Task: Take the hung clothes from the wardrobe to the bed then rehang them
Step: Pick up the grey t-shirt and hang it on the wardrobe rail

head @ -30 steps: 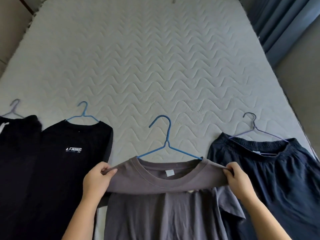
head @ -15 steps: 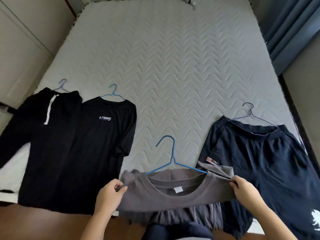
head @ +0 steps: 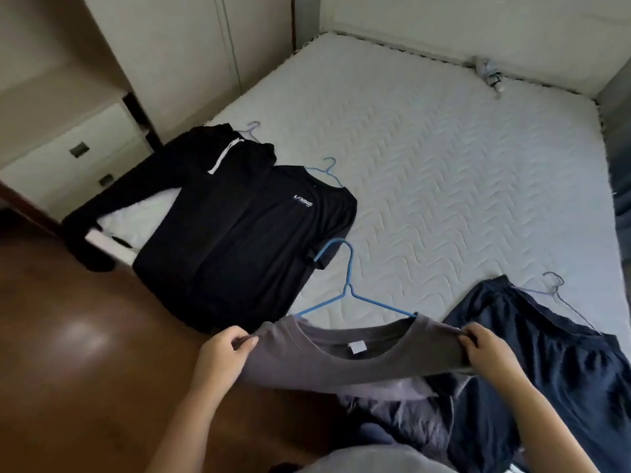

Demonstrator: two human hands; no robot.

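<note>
A grey T-shirt on a blue hanger is held up at the foot of the bed. My left hand pinches its left shoulder and my right hand pinches its right shoulder. The hanger's hook points away from me. On the mattress lie a black T-shirt with a white logo and a black hoodie with a white drawstring, each on a thin hanger. Dark navy shorts on a hanger lie at the right.
A white chest of drawers and white wardrobe doors stand left of the bed. Dark wooden floor lies at lower left. A small tangle of cable sits at the far edge of the mattress.
The grey T-shirt has been lifted off the mattress and drawn back toward me. My view has swung left, so the drawers, wardrobe and floor now show.
</note>
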